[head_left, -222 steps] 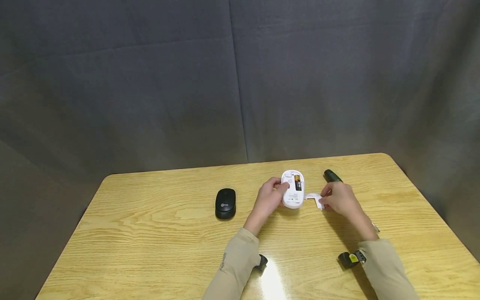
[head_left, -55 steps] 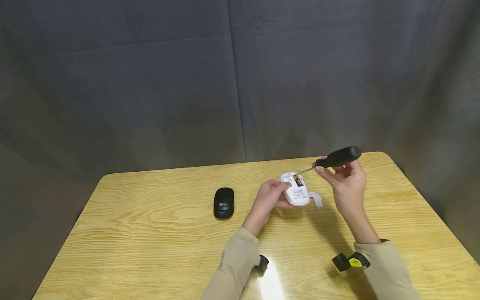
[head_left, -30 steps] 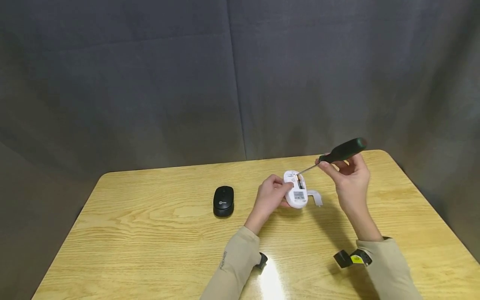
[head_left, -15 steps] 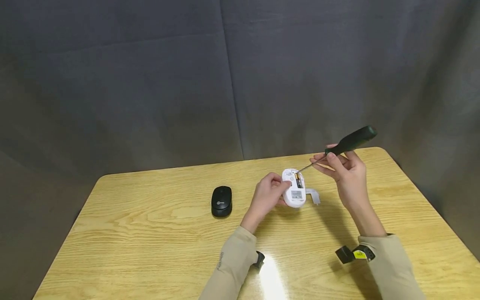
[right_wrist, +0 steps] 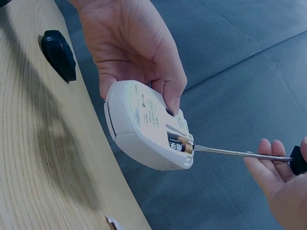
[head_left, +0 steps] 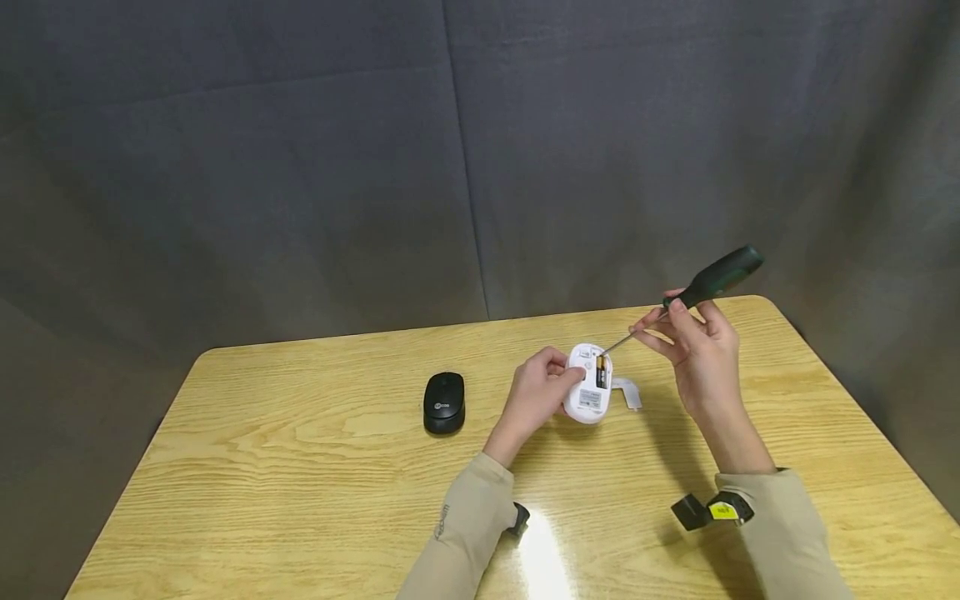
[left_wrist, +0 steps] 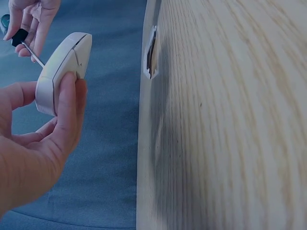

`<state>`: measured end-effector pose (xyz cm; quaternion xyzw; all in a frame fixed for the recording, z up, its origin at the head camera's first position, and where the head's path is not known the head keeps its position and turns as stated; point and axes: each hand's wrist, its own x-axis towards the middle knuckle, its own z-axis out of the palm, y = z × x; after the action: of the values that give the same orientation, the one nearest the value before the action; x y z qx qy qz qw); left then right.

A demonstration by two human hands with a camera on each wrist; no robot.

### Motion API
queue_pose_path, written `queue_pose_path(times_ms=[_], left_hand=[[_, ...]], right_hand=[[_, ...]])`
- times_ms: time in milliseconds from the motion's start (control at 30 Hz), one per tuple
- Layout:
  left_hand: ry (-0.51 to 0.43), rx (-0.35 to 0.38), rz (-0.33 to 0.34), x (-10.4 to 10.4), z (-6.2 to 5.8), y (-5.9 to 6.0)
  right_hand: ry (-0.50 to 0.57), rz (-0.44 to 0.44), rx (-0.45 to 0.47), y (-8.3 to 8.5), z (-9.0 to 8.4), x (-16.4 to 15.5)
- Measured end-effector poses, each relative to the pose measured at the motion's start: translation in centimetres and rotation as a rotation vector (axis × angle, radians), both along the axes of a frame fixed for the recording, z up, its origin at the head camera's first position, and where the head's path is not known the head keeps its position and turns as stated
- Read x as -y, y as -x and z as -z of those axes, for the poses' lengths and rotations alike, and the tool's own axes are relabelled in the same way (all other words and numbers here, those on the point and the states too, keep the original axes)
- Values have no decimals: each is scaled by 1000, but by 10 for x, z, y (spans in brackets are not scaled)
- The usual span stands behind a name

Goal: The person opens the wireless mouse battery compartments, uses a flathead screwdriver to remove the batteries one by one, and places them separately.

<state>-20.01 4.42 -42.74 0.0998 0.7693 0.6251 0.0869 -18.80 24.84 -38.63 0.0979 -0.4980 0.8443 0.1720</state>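
Observation:
My left hand (head_left: pixel 536 392) grips a white computer mouse (head_left: pixel 588 402) above the table, its underside turned up and thumb across it. In the mouse's uncovered compartment lies a battery (right_wrist: pixel 179 143) with a dark body and copper end. My right hand (head_left: pixel 705 354) holds a screwdriver (head_left: pixel 723 273) with a dark green handle, fingers where handle meets shaft. The flat tip of its metal shaft (right_wrist: pixel 230 152) is right at the battery's copper end in the right wrist view. The white battery cover (head_left: pixel 628 392) lies on the table just right of the mouse.
A black computer mouse (head_left: pixel 444 403) sits on the wooden table (head_left: pixel 300 467), left of my left hand. Dark grey cloth (head_left: pixel 337 183) hangs behind the table's far edge. Cameras are strapped at both wrists.
Earlier the right hand was at the battery cover on the table; since then it has taken up the screwdriver and brought its tip to the battery. Lately the handle has tilted up more steeply.

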Motion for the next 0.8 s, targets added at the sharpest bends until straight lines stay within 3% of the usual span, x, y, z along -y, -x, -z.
queue_pose_path(times_ms=[500,800], left_hand=[[69,-8,-34,-3,-1,0],[60,9,-83,-2,0,2]], right_hand=[[131,-34,43,-1,0,-2],[209,-76,96,-3,0,-7]])
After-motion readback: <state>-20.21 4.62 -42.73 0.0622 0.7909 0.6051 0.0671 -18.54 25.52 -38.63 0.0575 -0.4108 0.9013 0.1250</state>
